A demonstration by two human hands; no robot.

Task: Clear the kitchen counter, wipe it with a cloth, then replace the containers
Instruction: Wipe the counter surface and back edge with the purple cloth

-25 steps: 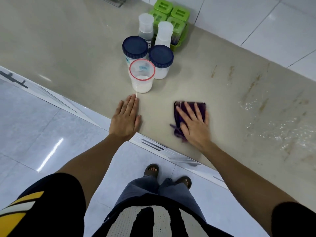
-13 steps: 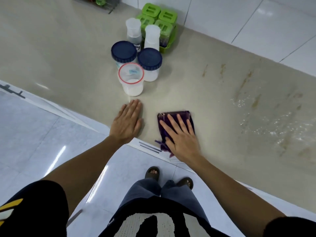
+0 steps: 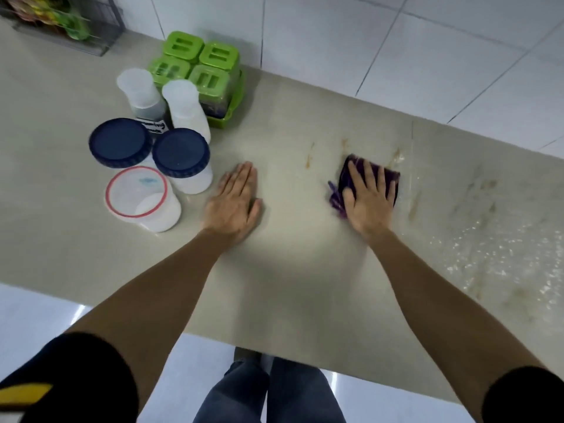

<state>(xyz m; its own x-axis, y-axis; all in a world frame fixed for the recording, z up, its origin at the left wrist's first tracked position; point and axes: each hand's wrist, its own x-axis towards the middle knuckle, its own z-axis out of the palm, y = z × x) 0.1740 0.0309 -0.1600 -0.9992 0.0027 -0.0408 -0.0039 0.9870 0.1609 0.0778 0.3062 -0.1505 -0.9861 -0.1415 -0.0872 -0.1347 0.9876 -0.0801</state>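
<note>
Both hands lie flat on the counter [image 3: 290, 270]: our right hand [image 3: 367, 198], fingers spread, presses the purple cloth [image 3: 389, 178] mid-wipe, while the left hand [image 3: 233, 203], fingers together, braces beside the containers [image 3: 158, 166]. Next, we judge, the cloth must reach the brownish, seemingly wet streaks [image 3: 476, 190] just right.

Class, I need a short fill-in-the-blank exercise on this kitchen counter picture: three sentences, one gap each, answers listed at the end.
1. The right hand presses a ____ cloth flat on the counter.
2. The left hand lies flat and holds ____.
3. Two jars have dark ____ lids.

Missing words: purple; nothing; blue
</note>
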